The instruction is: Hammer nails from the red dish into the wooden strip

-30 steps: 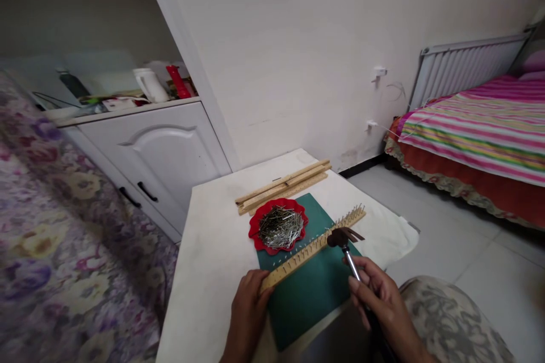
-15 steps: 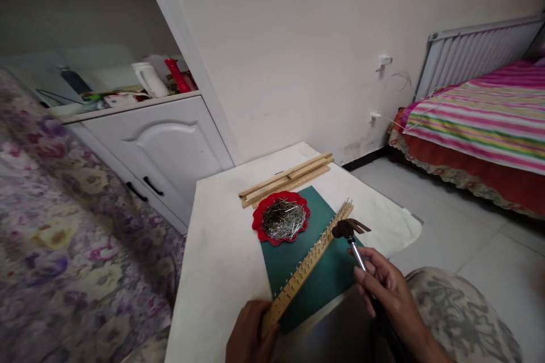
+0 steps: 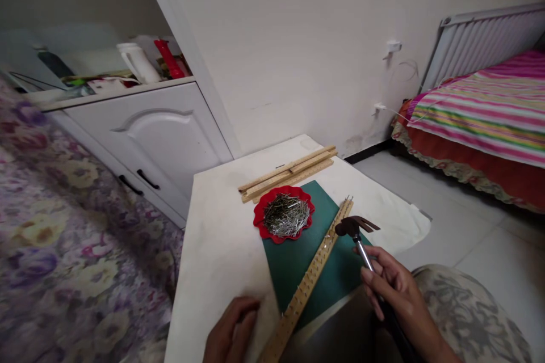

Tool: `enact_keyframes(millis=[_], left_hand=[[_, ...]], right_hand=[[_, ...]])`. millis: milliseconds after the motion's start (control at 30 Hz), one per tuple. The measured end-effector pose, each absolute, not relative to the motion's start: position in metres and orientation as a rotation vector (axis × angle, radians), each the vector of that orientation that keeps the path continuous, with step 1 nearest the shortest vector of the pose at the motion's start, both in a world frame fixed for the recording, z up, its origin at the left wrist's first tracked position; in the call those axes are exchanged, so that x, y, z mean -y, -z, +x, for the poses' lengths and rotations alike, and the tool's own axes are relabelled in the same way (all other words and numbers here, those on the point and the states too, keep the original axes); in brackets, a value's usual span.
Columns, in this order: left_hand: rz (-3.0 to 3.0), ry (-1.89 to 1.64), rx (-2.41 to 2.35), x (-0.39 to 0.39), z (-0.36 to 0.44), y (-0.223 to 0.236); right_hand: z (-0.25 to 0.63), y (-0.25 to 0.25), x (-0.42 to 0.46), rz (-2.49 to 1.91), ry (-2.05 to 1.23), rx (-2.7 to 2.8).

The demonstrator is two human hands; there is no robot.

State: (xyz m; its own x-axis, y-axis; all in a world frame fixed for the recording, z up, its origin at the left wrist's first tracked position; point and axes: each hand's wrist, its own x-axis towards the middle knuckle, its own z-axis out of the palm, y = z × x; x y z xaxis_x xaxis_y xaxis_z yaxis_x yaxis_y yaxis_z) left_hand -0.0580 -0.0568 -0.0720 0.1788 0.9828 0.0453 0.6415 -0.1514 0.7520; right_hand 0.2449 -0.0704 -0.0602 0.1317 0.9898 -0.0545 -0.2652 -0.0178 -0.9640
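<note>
A wooden strip [image 3: 313,275] studded with rows of upright nails lies slantwise over a green mat [image 3: 287,266], its near end running off the bottom of the view. My left hand [image 3: 232,329] is just left of that near end, apart from the wood, fingers bent and nothing visible between them. In my right hand [image 3: 394,292] is a claw hammer [image 3: 351,227], gripped by its handle, the head beside the strip's far half. A red scalloped dish [image 3: 259,216] heaped with loose nails [image 3: 287,215] sits at the mat's far left corner.
Several more wooden strips [image 3: 289,174] lie behind the dish on the white-covered table [image 3: 213,238]. A white cabinet [image 3: 157,136] and a floral curtain [image 3: 85,261] stand to the left. The wall is behind, and a bed [image 3: 481,108] is at the right.
The nailed strip has swung round and slid toward me, steeper across the mat. My left hand has let go of its near end. The hammer stays in my right hand, little moved.
</note>
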Motion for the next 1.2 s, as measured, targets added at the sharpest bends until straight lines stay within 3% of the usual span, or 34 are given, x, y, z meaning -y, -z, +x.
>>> enact_keyframes(millis=[467, 1200], left_hand=[[2.1, -0.773, -0.944, -0.046, 0.048, 0.077], [2.193, -0.671, -0.701, -0.066, 0.073, 0.086]], right_hand=[[0.245, 0.059, 0.068, -1.109, -1.277, 0.823], [0.239, 0.06, 0.065, -1.129, -1.255, 0.78]])
